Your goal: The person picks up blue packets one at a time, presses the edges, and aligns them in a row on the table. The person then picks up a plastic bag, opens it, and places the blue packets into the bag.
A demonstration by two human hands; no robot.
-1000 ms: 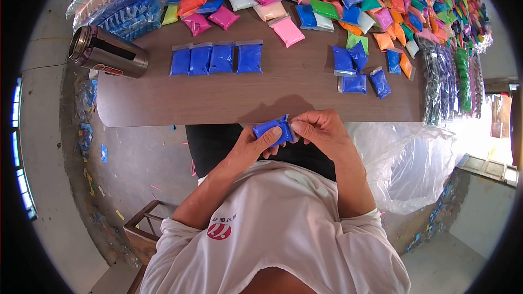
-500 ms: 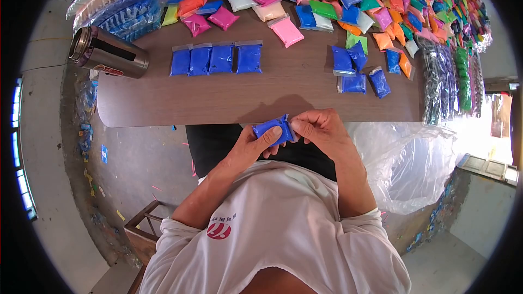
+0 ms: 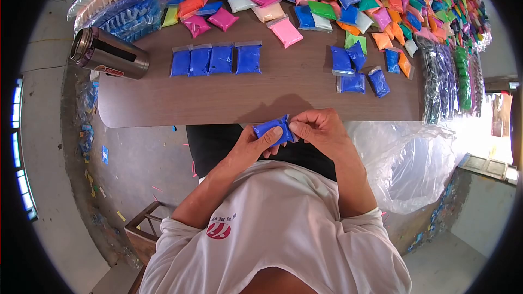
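Between my two hands, just off the table's near edge, is a small blue packet point(image 3: 274, 129) in a clear bag. My left hand point(image 3: 253, 146) grips its left part, thumb lying on top. At the packet's right end, my right hand point(image 3: 322, 129) pinches the clear edge between thumb and fingers. A row of several similar blue packets point(image 3: 221, 58) lies flat on the table to the left. On the right is a loose group of blue packets point(image 3: 352, 83), some overlapping.
A brown table point(image 3: 218, 95) stretches in front of me. Heaped packets of many colours point(image 3: 321, 8) cover its far side. At left stands a steel flask point(image 3: 111, 54), tilted in view. Strips of bagged packets point(image 3: 448, 79) line the right edge; a clear plastic sheet point(image 3: 403, 166) hangs below.
My right thumb and fingers have shifted very slightly at the packet's right end. The packet and my left hand stay in place.
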